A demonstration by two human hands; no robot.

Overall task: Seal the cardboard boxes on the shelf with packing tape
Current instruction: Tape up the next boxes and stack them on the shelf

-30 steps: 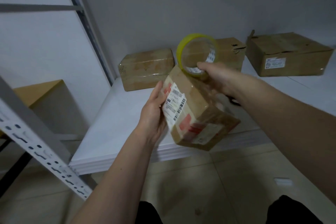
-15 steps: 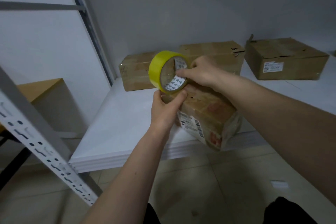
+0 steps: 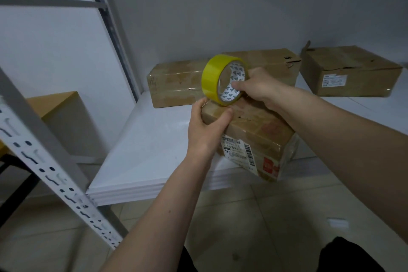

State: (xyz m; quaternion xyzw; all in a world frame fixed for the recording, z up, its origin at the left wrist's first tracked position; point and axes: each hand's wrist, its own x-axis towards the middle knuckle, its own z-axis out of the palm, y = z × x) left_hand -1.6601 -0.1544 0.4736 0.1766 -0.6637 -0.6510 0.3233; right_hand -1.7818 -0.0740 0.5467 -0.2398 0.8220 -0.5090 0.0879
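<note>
Two hands, tape roll (image 3: pixel 224 79) upright on box (image 3: pixel 258 130)

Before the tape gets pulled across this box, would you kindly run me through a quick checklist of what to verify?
1. Tape roll in hand: ok, the right hand grips it through the core.
2. Box steadied: ok, the left hand clasps its far corner.
3. Box supported: not ok, its near corner overhangs the shelf edge.
4. Roll at the starting edge: ok, it sits just above the held corner.
5. Tape end stuck down: cannot tell, the free end is not visible.
6. Flaps closed flat: ok, the top looks flat.
</note>
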